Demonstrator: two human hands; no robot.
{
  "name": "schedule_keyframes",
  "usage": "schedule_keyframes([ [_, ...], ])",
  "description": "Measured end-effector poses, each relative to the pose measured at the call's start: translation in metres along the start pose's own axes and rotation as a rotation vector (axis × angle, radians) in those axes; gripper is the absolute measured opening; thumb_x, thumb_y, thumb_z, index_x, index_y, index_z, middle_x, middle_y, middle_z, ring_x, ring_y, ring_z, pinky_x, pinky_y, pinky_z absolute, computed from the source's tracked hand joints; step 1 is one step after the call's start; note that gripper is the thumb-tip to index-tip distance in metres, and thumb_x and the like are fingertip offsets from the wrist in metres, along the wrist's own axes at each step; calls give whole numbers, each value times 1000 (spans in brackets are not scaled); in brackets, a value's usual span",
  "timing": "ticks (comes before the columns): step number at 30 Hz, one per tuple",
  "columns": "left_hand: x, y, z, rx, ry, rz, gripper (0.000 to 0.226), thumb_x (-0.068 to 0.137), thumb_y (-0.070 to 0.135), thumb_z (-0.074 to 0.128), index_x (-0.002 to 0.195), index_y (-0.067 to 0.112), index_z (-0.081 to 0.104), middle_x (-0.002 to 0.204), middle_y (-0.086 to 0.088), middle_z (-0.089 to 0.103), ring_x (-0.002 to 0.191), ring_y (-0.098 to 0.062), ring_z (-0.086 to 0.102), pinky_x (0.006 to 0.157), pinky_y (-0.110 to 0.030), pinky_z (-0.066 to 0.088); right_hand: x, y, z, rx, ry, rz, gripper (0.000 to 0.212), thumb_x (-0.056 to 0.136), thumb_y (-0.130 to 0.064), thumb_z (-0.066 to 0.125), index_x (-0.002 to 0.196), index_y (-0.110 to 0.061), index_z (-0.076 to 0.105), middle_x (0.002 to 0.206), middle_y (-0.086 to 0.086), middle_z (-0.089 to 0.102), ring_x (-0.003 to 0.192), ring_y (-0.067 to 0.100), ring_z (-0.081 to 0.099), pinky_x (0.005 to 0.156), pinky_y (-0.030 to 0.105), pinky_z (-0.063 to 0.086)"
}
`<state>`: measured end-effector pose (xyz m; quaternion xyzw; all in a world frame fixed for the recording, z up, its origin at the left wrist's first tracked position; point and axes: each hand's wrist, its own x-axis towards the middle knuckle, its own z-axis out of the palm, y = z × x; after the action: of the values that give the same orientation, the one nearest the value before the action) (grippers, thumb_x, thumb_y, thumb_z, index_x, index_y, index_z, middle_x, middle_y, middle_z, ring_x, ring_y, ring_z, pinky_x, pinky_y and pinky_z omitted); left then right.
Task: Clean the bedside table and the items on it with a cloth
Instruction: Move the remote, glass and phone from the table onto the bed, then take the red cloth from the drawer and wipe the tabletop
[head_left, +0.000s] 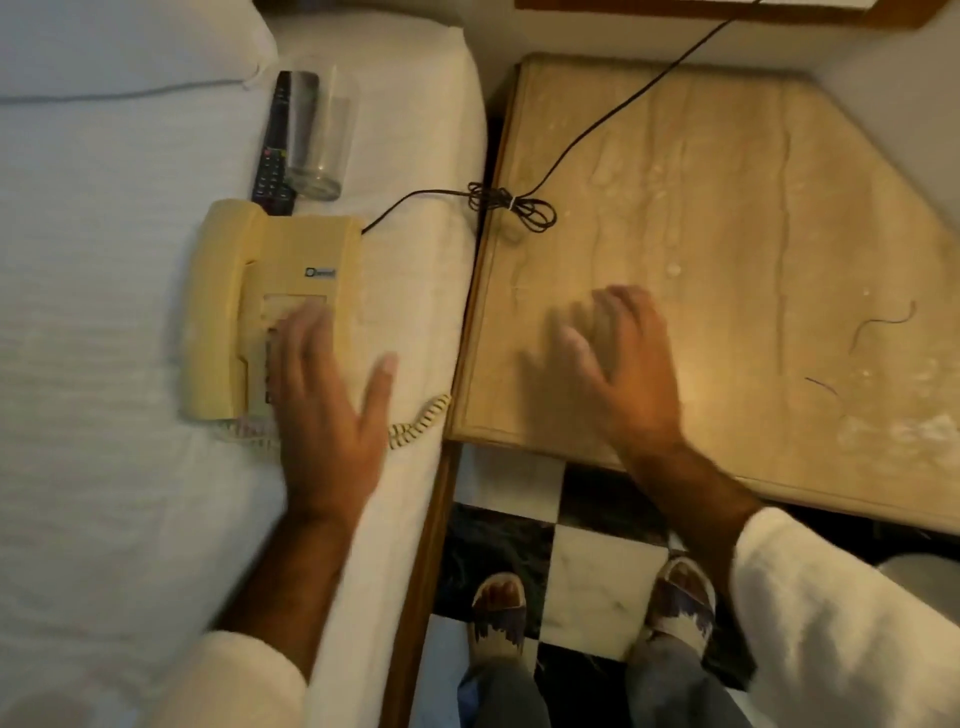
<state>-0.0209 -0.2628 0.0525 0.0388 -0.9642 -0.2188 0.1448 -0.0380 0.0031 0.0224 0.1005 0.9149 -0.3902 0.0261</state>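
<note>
Presently you have three items on the bed (104, 312): one telephone (260, 306), one remote control (274, 150) and one drinking glass (320, 135). Your left hand (327, 415), fingers spread and empty, lies over the telephone's keypad. Your right hand (618, 374), also spread and empty, hovers blurred above the bedside table (727, 208), whose top carries one bundled cord (511, 205) and scattered droplets.

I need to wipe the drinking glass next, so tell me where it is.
In the head view the glass lies on the bed, upper left, beside the remote and just beyond the telephone, not on the bedside table.
</note>
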Motion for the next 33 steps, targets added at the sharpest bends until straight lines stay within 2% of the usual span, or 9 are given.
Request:
schedule_keyframes([
  [2, -18, 33, 30, 19, -171, 154, 77, 104, 60, 44, 160, 8, 33, 168, -13, 31, 158, -31, 25, 129, -46, 25, 9, 50, -33, -263, 14, 17, 78, 106, -60, 40, 166, -12, 27, 176, 11, 20, 164, 29, 11, 133, 51, 15],
  [5, -33, 70, 81, 99, -328, 325, 84, 102, 64, 42, 158, 2, 38, 168, -17, 33, 156, -35, 29, 127, -51, 29, 16, 102, -58, -516, 18, 16, 90, 105, -71, 25, 169, -11, 10, 179, 14, 4, 166, 32, 0, 134, 55, 9],
  [14, -18, 95, 165, 304, -471, 341, 92, 102, 73, 18, 164, 6, 21, 174, -13, 19, 161, -30, 17, 130, -52, 17, 11, 138, -42, -611, 34, -66, 91, 106, -73, 24, 169, -9, 13, 178, 12, 10, 166, 27, 7, 134, 50, 8],
  [18, -29, 104, 147, 191, -466, 269, 84, 104, 64, 33, 162, 3, 29, 170, -21, 25, 158, -37, 25, 127, -53, 27, 10, 139, -41, -613, 50, -68, 88, 107, -70, 26, 169, -9, 16, 178, 12, 13, 166, 26, 9, 134, 49, 9],
  [21, -69, 107, 126, -12, -430, 301, 59, 107, 54, 39, 137, 7, 58, 136, -18, 62, 124, -32, 60, 104, -51, 53, 11, 138, -42, -627, 51, -58, 87, 107, -69, 28, 168, -8, 18, 178, 12, 14, 166, 27, 10, 134, 49, 10],
  [24, -115, 109, 114, -215, -724, 364, 45, 110, 49, 38, 88, 19, 64, 80, 1, 64, 72, -15, 59, 65, -42, 55, 12, 138, -43, -642, 53, -52, 87, 107, -68, 27, 168, -7, 18, 178, 12, 14, 166, 27, 10, 134, 49, 10],
  [27, -147, 102, 139, -102, -1031, 69, 36, 108, 48, 47, 110, 21, 69, 104, 2, 71, 93, -16, 67, 84, -35, 57, 13, 139, -42, -649, 44, -51, 89, 106, -70, 25, 169, -8, 17, 178, 12, 13, 166, 27, 9, 134, 50, 10],
  [30, -144, 106, 170, -244, -985, -493, 30, 104, 39, 59, 118, 14, 68, 118, -3, 69, 116, -28, 66, 96, -30, 48, 13, 138, -42, -646, 39, -45, 89, 106, -71, 26, 169, -8, 16, 178, 11, 12, 166, 27, 8, 134, 50, 10],
  [33, -132, 110, 198, -263, -1039, -570, 35, 105, 22, 58, 138, 10, 63, 143, -14, 61, 142, -33, 51, 112, -29, 37, 12, 139, -42, -640, 50, -47, 89, 106, -70, 28, 169, -8, 18, 178, 12, 13, 166, 27, 9, 134, 50, 10],
])
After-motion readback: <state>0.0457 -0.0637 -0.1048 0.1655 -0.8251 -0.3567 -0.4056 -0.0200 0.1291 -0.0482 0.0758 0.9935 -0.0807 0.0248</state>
